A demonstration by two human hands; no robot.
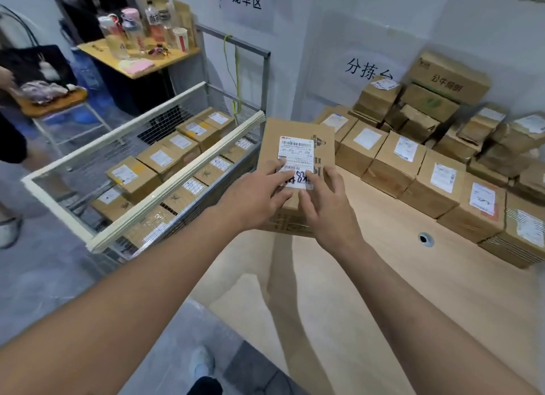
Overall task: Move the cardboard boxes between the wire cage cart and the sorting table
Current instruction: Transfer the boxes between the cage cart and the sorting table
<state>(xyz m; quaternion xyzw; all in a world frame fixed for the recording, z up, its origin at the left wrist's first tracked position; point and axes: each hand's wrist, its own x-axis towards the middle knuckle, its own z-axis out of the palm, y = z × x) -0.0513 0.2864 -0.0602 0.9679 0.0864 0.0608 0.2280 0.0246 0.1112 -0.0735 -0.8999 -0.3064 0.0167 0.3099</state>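
A cardboard box (pixel 295 132) with a white shipping label stands on the left corner of the light wooden sorting table (pixel 383 282). My left hand (pixel 253 197) and my right hand (pixel 327 205) both lie on its top, fingers straight and spread over the label. To the left stands the wire cage cart (pixel 165 192) with a cream rim, holding several labelled boxes (pixel 132 176) in rows. Several more boxes (pixel 442 185) line the table's far and right side, stacked higher against the wall.
A cable hole (pixel 426 239) sits in the tabletop near the right boxes. Behind the cart is a small yellow table (pixel 165 59) with bottles, and a chair (pixel 56 99) with bags. Another person (pixel 8 135) stands at the far left. My shoe (pixel 202 362) is on the grey floor.
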